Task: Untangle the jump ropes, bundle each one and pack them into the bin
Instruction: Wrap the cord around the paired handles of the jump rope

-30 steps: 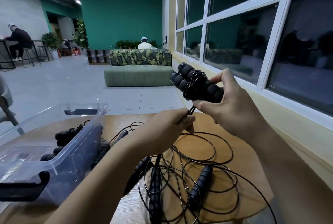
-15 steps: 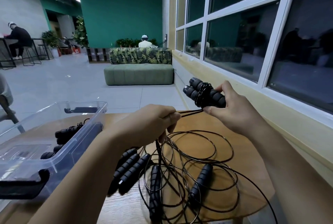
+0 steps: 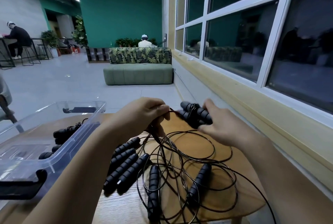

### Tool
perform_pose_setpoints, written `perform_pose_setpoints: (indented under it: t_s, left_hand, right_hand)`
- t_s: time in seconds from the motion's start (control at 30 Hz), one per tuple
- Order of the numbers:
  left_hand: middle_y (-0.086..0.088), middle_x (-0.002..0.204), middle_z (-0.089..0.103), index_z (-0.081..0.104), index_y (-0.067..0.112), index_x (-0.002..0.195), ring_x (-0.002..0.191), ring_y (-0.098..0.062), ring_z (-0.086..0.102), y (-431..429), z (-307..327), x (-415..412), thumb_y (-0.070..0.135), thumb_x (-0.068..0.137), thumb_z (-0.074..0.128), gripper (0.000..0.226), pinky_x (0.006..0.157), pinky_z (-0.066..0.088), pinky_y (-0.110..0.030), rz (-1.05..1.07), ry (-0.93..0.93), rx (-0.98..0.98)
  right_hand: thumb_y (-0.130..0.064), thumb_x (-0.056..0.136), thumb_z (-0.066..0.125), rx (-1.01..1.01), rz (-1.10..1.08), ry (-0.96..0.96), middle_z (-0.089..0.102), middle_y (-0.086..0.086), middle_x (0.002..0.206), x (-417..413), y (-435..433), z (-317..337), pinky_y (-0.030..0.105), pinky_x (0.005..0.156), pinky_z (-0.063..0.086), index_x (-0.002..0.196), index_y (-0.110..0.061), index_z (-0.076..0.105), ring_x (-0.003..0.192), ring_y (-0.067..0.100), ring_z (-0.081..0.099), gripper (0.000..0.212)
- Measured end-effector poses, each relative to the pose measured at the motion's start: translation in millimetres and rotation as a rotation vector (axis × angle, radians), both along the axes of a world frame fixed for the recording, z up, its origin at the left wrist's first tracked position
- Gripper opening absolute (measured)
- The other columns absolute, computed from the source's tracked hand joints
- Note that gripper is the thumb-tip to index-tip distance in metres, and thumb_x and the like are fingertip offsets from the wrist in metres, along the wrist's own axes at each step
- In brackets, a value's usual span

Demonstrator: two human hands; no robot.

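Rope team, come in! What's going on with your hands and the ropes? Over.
Left hand pinches cord. Right hand grips wrapped handle pair. Tangled ropes on table below, bin beside.

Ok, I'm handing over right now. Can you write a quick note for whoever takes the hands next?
Left hand: pinches the thin black cord running to the bundle.
Right hand: grips a pair of black foam handles with cord wound round them, above the light wooden table.
Done: at least one bundled rope lies in the clear plastic bin at left.
Left: finish this bundle and bin it, then untangle the heap of loose cords and handles on the table, bundle each, pack.
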State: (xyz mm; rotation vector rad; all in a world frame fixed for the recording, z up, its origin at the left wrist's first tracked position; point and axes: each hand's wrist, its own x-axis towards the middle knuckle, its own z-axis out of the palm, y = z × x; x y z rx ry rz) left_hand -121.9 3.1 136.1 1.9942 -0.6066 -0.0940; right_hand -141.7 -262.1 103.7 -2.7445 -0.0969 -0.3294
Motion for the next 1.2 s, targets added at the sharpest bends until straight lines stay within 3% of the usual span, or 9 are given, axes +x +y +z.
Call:
perform_pose_setpoints:
  t_s: [0.1,0.27,0.43,0.5,0.6,0.7,0.83,1.03,1.2]
  left_hand:
    - [-0.006,0.070,0.050,0.070,0.003,0.090,0.049,-0.016,0.051,3.3,-4.6,8.4,0.021,0.110,0.055,0.031,0.044,0.040,-0.021,0.012,0.071,-0.122]
    - [0.001,0.057,0.039,0.077,0.006,0.087,0.047,-0.012,0.032,12.6,-8.8,15.2,0.036,0.099,0.070,0.033,0.044,0.024,-0.022,-0.037,0.048,-0.079]
    - [0.001,0.058,0.040,0.081,0.010,0.091,0.055,-0.013,0.028,20.5,-12.6,17.1,0.041,0.091,0.078,0.031,0.050,0.019,-0.028,-0.171,0.015,0.032]
    - [0.001,0.060,0.039,0.080,0.008,0.089,0.057,-0.013,0.028,22.1,-17.1,21.1,0.035,0.093,0.079,0.027,0.052,0.019,-0.027,-0.229,0.030,-0.062]
    - [-0.001,0.063,0.053,0.078,0.017,0.078,0.057,-0.012,0.045,16.3,-24.0,23.5,0.023,0.090,0.080,0.014,0.056,0.034,-0.025,-0.258,0.023,-0.246]
    - [0.006,0.056,0.043,0.072,0.033,0.060,0.052,-0.008,0.036,3.4,-31.4,24.5,0.026,0.089,0.076,0.030,0.051,0.032,-0.021,-0.178,-0.053,-0.306]
    - [-0.004,0.065,0.037,0.078,0.016,0.089,0.060,-0.018,0.033,-12.5,-36.5,17.8,0.040,0.109,0.049,0.043,0.056,0.030,-0.026,-0.214,-0.036,-0.321]
    - [0.000,0.067,0.041,0.072,0.023,0.108,0.059,-0.021,0.040,-41.7,-54.9,15.5,0.033,0.113,0.047,0.027,0.057,0.036,-0.040,-0.083,-0.101,-0.149]
    - [-0.004,0.067,0.054,0.052,0.045,0.131,0.059,-0.015,0.041,-50.7,-57.6,12.9,0.047,0.109,0.050,0.022,0.060,0.035,-0.040,0.031,-0.221,-0.165]
  right_hand:
    - [-0.041,0.091,0.080,-0.084,0.100,0.138,0.066,-0.004,0.109,-14.3,15.2,4.5,0.036,0.073,0.057,0.119,-0.040,0.037,0.089,0.015,0.066,0.051]
    - [-0.047,0.085,0.087,-0.137,0.328,0.423,0.069,-0.007,0.096,-40.1,24.9,24.6,0.035,0.071,0.057,0.112,-0.040,0.047,0.083,0.009,0.066,0.049]
    - [-0.012,0.092,0.085,0.336,0.652,0.793,0.070,-0.003,0.089,-50.6,5.2,38.9,0.023,0.057,0.050,0.122,-0.021,0.056,0.071,0.007,0.066,0.043]
    - [-0.002,0.092,0.080,0.601,0.832,0.861,0.060,0.020,0.087,-47.6,-1.6,37.9,0.020,0.046,0.041,0.122,-0.012,0.052,0.058,0.012,0.058,0.042]
    - [-0.010,0.090,0.085,0.961,1.050,0.766,0.046,0.039,0.091,-37.6,-5.6,32.0,0.023,0.040,0.031,0.127,-0.008,0.048,0.047,0.022,0.039,0.052]
    - [-0.012,0.091,0.085,1.219,1.093,0.603,0.053,0.033,0.088,-35.0,-1.4,34.3,0.019,0.042,0.040,0.136,0.007,0.037,0.047,0.015,0.052,0.068]
    - [-0.022,0.089,0.087,1.401,0.981,0.382,0.061,0.018,0.090,-34.7,3.5,37.9,0.017,0.046,0.044,0.147,-0.011,0.039,0.048,0.008,0.051,0.076]
    - [-0.018,0.096,0.075,1.272,0.532,0.088,0.069,0.022,0.095,-32.4,17.6,36.0,0.026,0.053,0.047,0.135,-0.006,0.050,0.064,0.022,0.055,0.049]
    - [-0.019,0.089,0.076,1.256,0.443,0.061,0.061,0.022,0.106,-33.3,23.8,36.1,0.024,0.046,0.044,0.130,-0.008,0.053,0.068,0.023,0.057,0.048]
